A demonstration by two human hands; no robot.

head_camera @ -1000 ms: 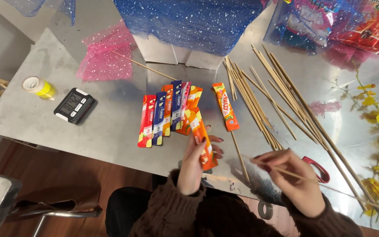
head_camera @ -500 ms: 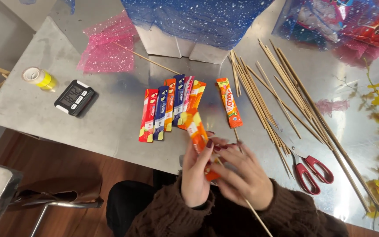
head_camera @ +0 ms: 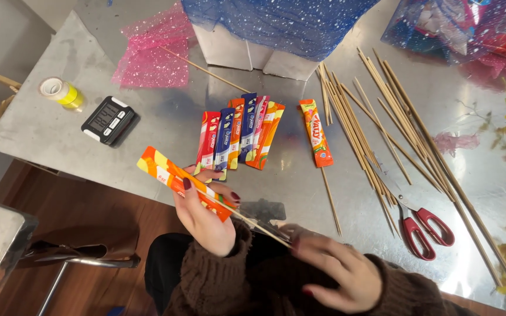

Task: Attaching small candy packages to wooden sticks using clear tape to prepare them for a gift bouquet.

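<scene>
Orange candy stick (head_camera: 174, 177) in left hand (head_camera: 205, 215), past table edge (head_camera: 77, 175), right hand (head_camera: 338, 272) on skewer (head_camera: 259, 228)

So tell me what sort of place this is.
Probably a craft or gift-bouquet worktable: bamboo skewers and red-handled scissors lie on the metal table, with blue wrapping mesh, and the left hand holds an orange snack stick.
</scene>
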